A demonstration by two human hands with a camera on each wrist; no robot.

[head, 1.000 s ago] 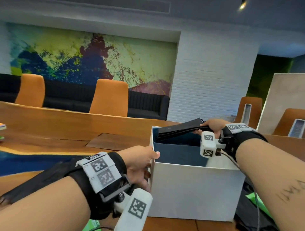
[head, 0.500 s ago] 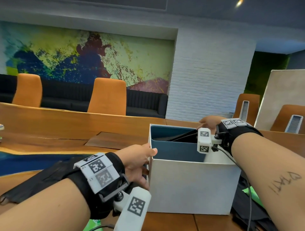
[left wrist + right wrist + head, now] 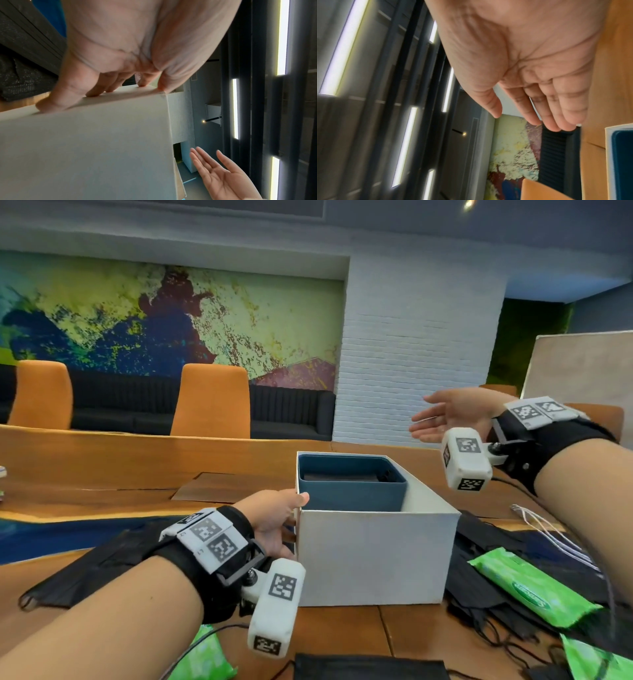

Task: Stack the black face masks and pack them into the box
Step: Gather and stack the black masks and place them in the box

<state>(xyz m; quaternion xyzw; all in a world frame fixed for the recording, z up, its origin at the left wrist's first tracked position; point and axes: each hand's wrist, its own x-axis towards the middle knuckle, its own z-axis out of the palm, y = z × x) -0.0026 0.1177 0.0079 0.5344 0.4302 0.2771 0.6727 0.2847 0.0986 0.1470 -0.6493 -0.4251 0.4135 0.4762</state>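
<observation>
A white box [image 3: 373,556] stands on the wooden table, with a dark blue insert [image 3: 352,494] inside it. A flat stack of black face masks [image 3: 342,475] lies in the insert. My left hand [image 3: 274,522] holds the box's near left corner, fingers [image 3: 96,88] on the left wall [image 3: 85,148] and thumb at the top edge. Above and behind the box's right side, my right hand [image 3: 445,419] hovers empty with straight fingers [image 3: 547,108]. The left wrist view shows that open palm [image 3: 221,175] too. Loose black masks lie left [image 3: 102,563], right [image 3: 486,542] and in front [image 3: 370,667] of the box.
Green wipe packets lie at the right [image 3: 534,587], the lower right [image 3: 596,659] and the lower left [image 3: 205,659]. White cords [image 3: 548,529] trail under my right forearm. Orange chairs [image 3: 212,402] and a black sofa stand beyond the table's far edge.
My right hand lowered the stack of masks into the blue insert, let go and rose up to the right, empty. The left hand stayed on the box corner.
</observation>
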